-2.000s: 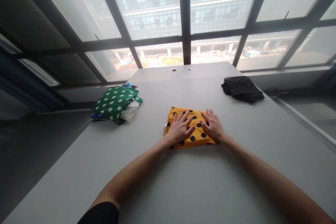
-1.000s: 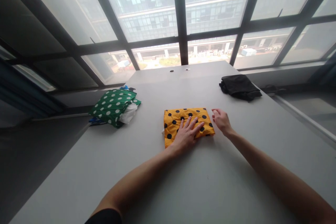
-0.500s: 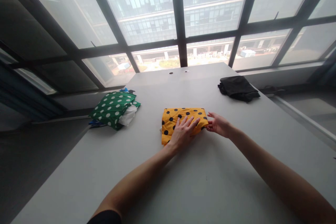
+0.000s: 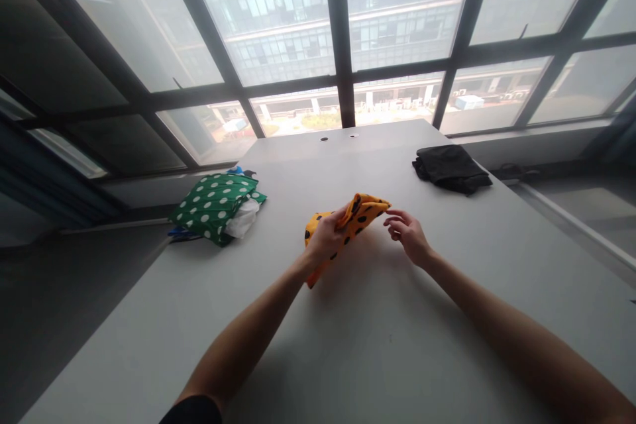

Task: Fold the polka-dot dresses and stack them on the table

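Grey table [image 4: 397, 358], one yellow cloth [image 4: 365, 207], two hands

green dotted cloth [image 4: 214, 203] left | black cloth [image 4: 451, 167] right | table [image 4: 348, 344]

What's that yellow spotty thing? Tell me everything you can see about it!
The yellow cloth is soft, thin-looking fabric, orange-yellow with black dots, folded into a small flat bundle. The left hand grips it and tilts it up, its near corner low by the grey table. The right hand is open beside its raised end, fingertips close; whether they touch is unclear.
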Demonstrator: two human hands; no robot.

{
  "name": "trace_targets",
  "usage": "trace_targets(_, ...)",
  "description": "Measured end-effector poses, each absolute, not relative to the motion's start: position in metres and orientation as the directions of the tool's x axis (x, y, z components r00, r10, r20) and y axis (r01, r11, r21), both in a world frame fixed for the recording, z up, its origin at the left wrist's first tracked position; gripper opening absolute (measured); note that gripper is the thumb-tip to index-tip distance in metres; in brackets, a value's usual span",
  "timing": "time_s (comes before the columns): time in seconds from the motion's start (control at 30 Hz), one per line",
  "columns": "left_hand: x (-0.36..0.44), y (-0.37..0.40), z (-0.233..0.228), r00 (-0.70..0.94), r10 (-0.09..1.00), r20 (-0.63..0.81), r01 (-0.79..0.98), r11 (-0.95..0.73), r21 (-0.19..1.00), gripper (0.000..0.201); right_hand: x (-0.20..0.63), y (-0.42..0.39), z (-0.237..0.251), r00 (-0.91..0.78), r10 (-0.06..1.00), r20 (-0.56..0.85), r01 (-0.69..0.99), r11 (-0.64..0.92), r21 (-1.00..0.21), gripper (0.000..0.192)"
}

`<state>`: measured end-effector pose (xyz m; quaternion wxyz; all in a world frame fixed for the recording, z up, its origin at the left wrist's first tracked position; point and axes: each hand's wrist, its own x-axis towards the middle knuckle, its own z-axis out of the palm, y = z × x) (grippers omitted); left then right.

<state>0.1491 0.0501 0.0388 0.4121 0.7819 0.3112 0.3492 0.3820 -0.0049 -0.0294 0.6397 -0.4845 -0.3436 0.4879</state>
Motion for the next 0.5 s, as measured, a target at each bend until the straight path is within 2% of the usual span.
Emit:
trace_targets(0.07,0.144,0.047,0.057,0.527,0.821,0.222,0.091,-0.314,0.945,0.046,0.381,-0.004,-0.034,0.317,0.948,-0.014,-0.255,0.071,-0.964,0.04)
trace_targets(0.17,0.136,0.04,0.078,0.47,0.88,0.062,-0.089,-0.023,0.996,0.046,0.376,-0.011,-0.025,0.2,0.98,-0.004,-0.323,0.062,-0.944,0.044)
trace_targets(0.27,0.134,0.037,0.083,0.433,0.896,-0.093,-0.215,0.203,0.955,0.052,0.37,-0.024,-0.007,-0.051,0.987,-0.149,-0.441,-0.156,-0.884,0.052)
trace_targets(0.33,0.135,0.04,0.074,0.43,0.883,-0.188,-0.232,0.309,0.922,0.055,0.369,-0.031,0.0,-0.151,0.957,-0.248,-0.481,-0.291,-0.827,0.057)
trace_targets(0.4,0.136,0.047,0.056,0.445,0.855,-0.268,-0.219,0.394,0.893,0.06,0.371,-0.034,0.0,-0.165,0.947,-0.277,-0.499,-0.323,-0.805,0.053)
trace_targets(0.5,0.137,0.062,0.022,0.51,0.771,-0.381,-0.197,0.536,0.821,0.061,0.376,-0.031,-0.007,-0.128,0.959,-0.254,-0.467,-0.284,-0.837,0.038)
